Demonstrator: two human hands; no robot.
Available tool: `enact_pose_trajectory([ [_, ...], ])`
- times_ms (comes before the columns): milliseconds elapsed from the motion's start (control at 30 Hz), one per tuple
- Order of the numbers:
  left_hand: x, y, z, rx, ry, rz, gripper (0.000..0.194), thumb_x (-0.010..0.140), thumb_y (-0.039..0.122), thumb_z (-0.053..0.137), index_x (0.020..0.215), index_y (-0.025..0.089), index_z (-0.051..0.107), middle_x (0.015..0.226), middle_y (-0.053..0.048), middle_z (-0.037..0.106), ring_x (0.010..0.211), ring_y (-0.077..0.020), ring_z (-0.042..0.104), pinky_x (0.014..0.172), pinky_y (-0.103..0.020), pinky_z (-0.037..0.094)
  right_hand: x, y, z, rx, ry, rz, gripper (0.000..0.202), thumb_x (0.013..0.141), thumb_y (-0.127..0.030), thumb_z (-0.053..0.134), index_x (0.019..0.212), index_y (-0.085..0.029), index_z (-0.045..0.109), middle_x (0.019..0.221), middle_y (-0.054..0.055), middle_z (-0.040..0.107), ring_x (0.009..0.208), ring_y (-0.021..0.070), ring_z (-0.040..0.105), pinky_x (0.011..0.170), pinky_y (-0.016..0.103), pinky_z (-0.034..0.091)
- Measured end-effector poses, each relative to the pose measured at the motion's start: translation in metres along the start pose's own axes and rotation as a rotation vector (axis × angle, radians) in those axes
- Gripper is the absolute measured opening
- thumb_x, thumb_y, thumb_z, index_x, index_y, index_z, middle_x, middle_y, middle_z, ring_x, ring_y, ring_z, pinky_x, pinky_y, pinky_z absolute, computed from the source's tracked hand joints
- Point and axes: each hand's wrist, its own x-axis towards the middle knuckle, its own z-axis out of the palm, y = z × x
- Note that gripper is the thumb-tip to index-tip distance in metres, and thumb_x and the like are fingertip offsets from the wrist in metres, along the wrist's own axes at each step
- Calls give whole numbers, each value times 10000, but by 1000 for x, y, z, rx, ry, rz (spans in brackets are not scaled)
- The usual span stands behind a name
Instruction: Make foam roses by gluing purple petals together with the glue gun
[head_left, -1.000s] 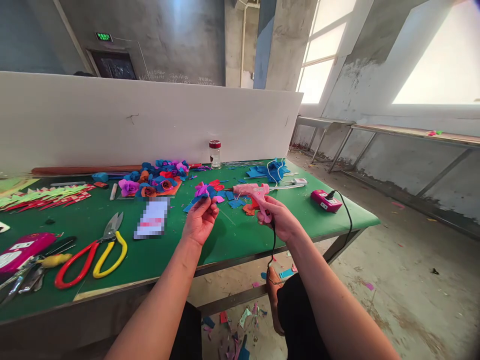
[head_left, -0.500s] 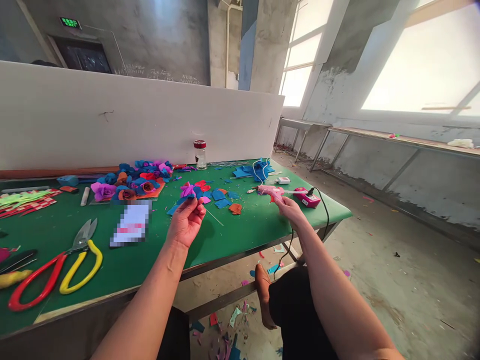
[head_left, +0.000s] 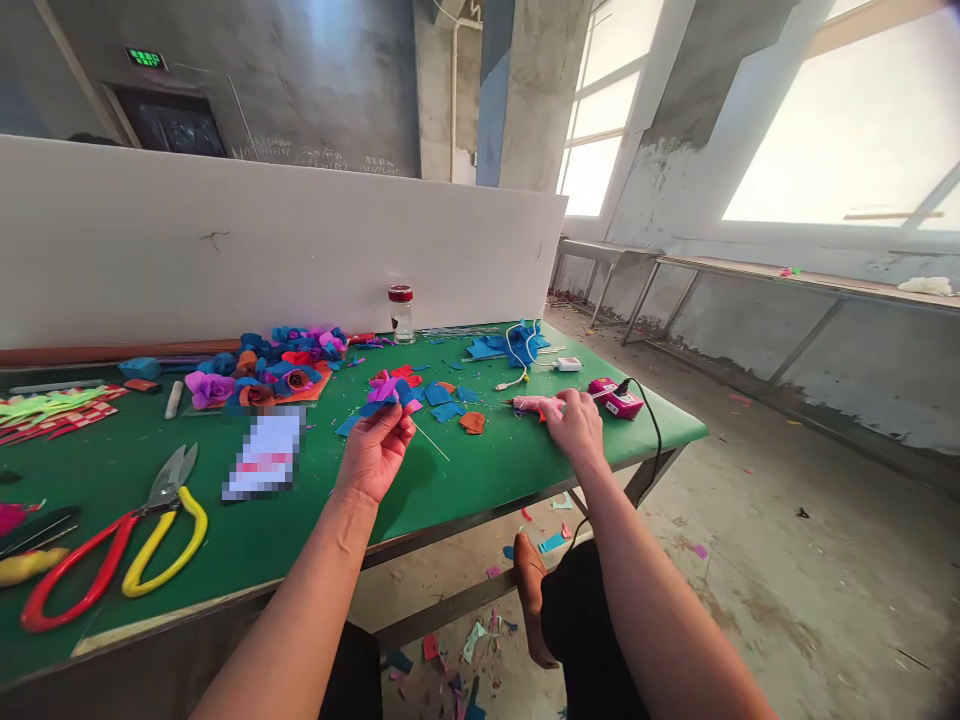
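Between the thumb and fingers of my left hand (head_left: 379, 450) is a purple and blue paper flower (head_left: 386, 390). A thin pale wire stem (head_left: 433, 441) sticks out from the hand toward the lower right. My right hand (head_left: 576, 428) is closed over the back of a pink hot glue gun (head_left: 534, 404), which lies low at the table top with its nozzle to the left. The fingers hide the gun's handle. Blue paper petals (head_left: 448, 411) and a brown paper petal (head_left: 472, 423) lie between my hands.
A magenta power socket (head_left: 616, 398) with a black cord stands right of the gun. Large scissors (head_left: 120, 540) lie on the green table's left, with finished paper flowers (head_left: 262, 370) behind. A glass jar (head_left: 401, 315) stands against a white board (head_left: 285, 230).
My right hand has shifted its hold from the glue gun's handle to a grip from above, and the gun has gone lower and tipped onto its side. My left hand still holds the flower.
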Motion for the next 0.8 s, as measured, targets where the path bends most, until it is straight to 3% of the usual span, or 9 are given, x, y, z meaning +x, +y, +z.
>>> enact_pose_trajectory([
  [67,-2,0,1,33,-13,12,180,539,103,856,671,122,735,685,-84,719,573,-84,602,532,-168,508,-13,-27,5,333,-4,-81,335,835,-395,547,1042,-158,661,1127,146,638,1049,270,565,873,368,411],
  [200,-6,-3,3,129,-26,25,214,542,141,865,720,124,748,704,-77,723,574,-83,605,545,-170,509,-45,-84,25,1037,-424,30,354,793,-467,567,977,-209,723,1066,68,704,970,221,593,816,323,420],
  [333,-8,-4,3,222,-29,46,239,542,165,871,741,119,749,702,-71,724,573,-86,612,557,-177,506,-66,-116,41,1274,-664,205,286,701,-435,665,882,-236,761,1010,44,724,928,205,593,803,321,416],
  [600,-10,-4,5,311,-43,132,298,552,174,869,815,155,728,754,-42,732,704,-139,673,591,-202,500,-78,-134,45,1320,-570,198,227,656,-327,653,824,-220,764,872,29,739,921,205,613,865,344,424],
  [800,-11,-3,7,324,-53,169,345,564,167,862,871,189,706,768,-25,731,710,-141,672,602,-211,498,-83,-139,43,1307,-521,181,243,661,-289,618,843,-214,761,900,25,742,981,216,611,918,356,426],
])
